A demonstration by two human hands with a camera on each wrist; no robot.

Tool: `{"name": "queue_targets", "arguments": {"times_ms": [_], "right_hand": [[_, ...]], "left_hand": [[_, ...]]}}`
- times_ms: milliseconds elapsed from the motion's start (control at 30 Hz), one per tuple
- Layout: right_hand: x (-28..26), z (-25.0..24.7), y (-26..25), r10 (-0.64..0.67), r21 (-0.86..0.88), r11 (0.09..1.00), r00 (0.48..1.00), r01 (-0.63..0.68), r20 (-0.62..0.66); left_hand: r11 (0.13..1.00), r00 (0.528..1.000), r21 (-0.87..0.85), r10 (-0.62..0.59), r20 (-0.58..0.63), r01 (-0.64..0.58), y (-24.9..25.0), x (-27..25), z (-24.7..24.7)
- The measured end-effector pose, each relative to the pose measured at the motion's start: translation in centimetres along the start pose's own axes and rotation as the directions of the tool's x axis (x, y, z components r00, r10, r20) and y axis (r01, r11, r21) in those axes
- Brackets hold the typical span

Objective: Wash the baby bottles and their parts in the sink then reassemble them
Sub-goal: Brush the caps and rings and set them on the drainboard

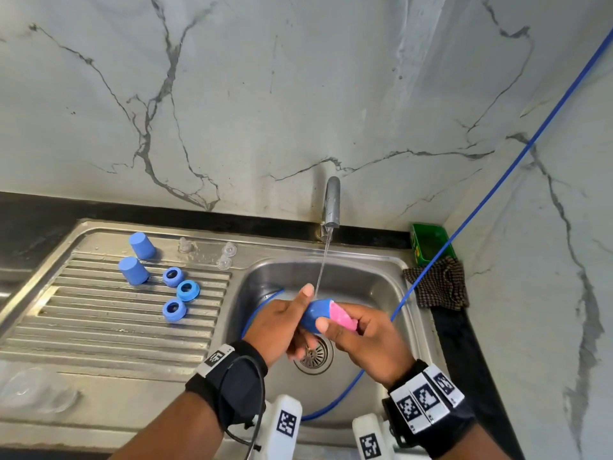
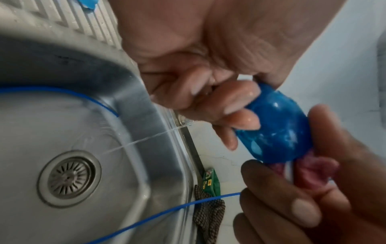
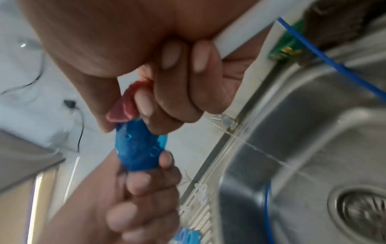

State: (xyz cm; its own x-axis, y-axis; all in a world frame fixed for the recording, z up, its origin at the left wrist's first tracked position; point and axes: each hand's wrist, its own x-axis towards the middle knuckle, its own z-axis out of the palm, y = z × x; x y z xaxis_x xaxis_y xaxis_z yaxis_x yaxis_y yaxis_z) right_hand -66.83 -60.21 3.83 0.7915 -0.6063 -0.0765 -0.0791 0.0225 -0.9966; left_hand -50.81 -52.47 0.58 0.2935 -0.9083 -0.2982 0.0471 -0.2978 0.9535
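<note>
Both my hands are working over the sink basin (image 1: 381, 287): my left hand (image 1: 275, 327) is gripping a blue bottle cap (image 1: 316, 313), and my right hand (image 1: 368, 340) is pinching what looks like a pink sponge (image 1: 343, 315) against its mouth. Tap water (image 1: 323, 263) is running just beside them.

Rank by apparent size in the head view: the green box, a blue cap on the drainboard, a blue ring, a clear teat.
Largest to smallest:
1. green box
2. blue cap
3. blue ring
4. clear teat
The box stands farther from the camera than the others, so its lead is likely real. The three rings look alike in size.
</note>
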Motion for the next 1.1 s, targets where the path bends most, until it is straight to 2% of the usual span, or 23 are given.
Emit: {"name": "queue_targets", "arguments": {"times_ms": [33, 100, 200, 267, 300, 367, 433, 500, 533, 600, 667, 733, 800, 833, 867, 900, 933, 967, 1000, 1033, 1100], "right_hand": [[0.2, 0.1, 0.1, -0.001, -0.006, 1.0, 1.0, 0.001, 0.022], [0.8, -0.4, 0.6, 0.133, 0.05, 0.99, 0.991, -0.133, -0.006], [1.2, -1.1, 1.0, 0.324, 0.132, 0.942, 0.941, -0.31, -0.1], [1.4, -1.5, 1.1, 0.395, 0.187, 0.908, 0.916, -0.376, -0.075], [1.4, -1.6, 1.4, 0.408, 0.207, 0.898, 0.911, -0.388, -0.063], [1.5, -1.4, 1.3, 0.349, 0.196, 0.923, 0.935, -0.332, -0.058], [1.4, -0.8, 1.0, 0.113, 0.031, 0.993, 0.99, -0.111, -0.083], [1.3, 0.0, 0.3, -0.054, -0.171, 0.984, 0.997, 0.043, -0.058], [1.4, 0.1, 0.1, -0.057, -0.208, 0.977, 0.996, 0.042, -0.065], [1.6, -0.3, 0.7, 0.071, -0.1, 0.992, 0.99, -0.083, -0.12], [1.6, -0.7, 1.0, 0.279, 0.046, 0.96, 0.943, -0.275, -0.183], [1.4, -1.2, 1.3, 0.423, 0.143, 0.904, 0.892, -0.403, -0.162], [1.5, -1.4, 1.2, 0.491, 0.173, 0.868, 0.858, -0.466, -0.15], [1.4, -1.2, 1.0, 0.471, 0.145, 0.881, 0.866, -0.451, -0.167], [1.4, -0.9, 1.1, 0.392, 0.059, 0.92, 0.901, -0.388, -0.186], [1.5, -0.7, 1.3, 0.245, -0.092, 0.959, 0.948, -0.268, -0.203], [1.4, -0.6, 1.3, 0.074, -0.28, 0.952, 0.982, -0.121, -0.173], [1.3, -0.5, 1.2, -0.067, -0.431, 0.902, 0.991, 0.011, -0.115], [1.2, -0.6, 1.2, -0.137, -0.512, 0.855, 0.988, 0.082, -0.071], [1.2, -0.8, 1.2, -0.16, -0.53, 0.841, 0.986, 0.11, -0.05], [1.3, -1.3, 1.5, -0.114, -0.446, 0.892, 0.992, 0.078, -0.055]], "left_hand": [[0.997, 0.999, 0.064, -0.049, -0.01, 0.049, 0.1, 0.1, -0.1], [0.997, 0.999, 0.072, -0.038, 0.005, 0.037, 0.1, 0.4, -0.4], [0.986, 0.985, -0.013, 0.167, 0.053, -0.167, -0.3, 0.8, -0.9], [0.945, 0.945, 0.081, 0.309, 0.107, -0.318, -0.9, 1.1, -1.4], [0.936, 0.937, 0.097, 0.327, 0.126, -0.34, -1.1, 1.2, -1.5], [0.969, 0.966, 0.012, 0.244, 0.079, -0.246, -1.1, 1.1, -1.1], [0.995, 0.997, -0.064, 0.073, 0.023, -0.072, -0.5, 1.1, -0.3], [0.996, 0.996, 0.004, -0.09, -0.01, 0.09, -0.3, 1.1, 0.0], [0.993, 0.993, 0.042, -0.113, -0.021, 0.114, -0.3, 1.2, -0.2], [0.997, 0.998, 0.048, -0.055, -0.001, 0.055, -0.4, 1.1, -0.6], [0.995, 0.995, -0.048, 0.084, 0.05, -0.082, -0.6, 1.0, -0.9], [0.967, 0.959, -0.05, 0.253, 0.131, -0.248, -1.1, 1.1, -1.4], [0.956, 0.941, -0.017, 0.291, 0.172, -0.293, -1.3, 1.1, -1.4], [0.969, 0.958, -0.03, 0.247, 0.148, -0.246, -1.3, 1.1, -1.2], [0.983, 0.977, -0.062, 0.179, 0.118, -0.173, -1.1, 1.0, -1.0], [0.993, 0.991, -0.087, 0.093, 0.094, -0.085, -0.8, 1.0, -0.6], [0.996, 0.997, -0.091, -0.009, 0.074, 0.016, -0.6, 0.8, -0.3], [0.993, 0.995, -0.065, -0.091, 0.045, 0.094, -0.5, 0.8, -0.1], [0.99, 0.991, -0.032, -0.134, 0.02, 0.135, -0.4, 0.8, -0.2], [0.991, 0.991, -0.017, -0.13, 0.016, 0.131, -0.3, 0.7, -0.2], [0.999, 0.999, -0.051, -0.013, 0.051, 0.016, -0.2, 0.6, -0.6]]}}
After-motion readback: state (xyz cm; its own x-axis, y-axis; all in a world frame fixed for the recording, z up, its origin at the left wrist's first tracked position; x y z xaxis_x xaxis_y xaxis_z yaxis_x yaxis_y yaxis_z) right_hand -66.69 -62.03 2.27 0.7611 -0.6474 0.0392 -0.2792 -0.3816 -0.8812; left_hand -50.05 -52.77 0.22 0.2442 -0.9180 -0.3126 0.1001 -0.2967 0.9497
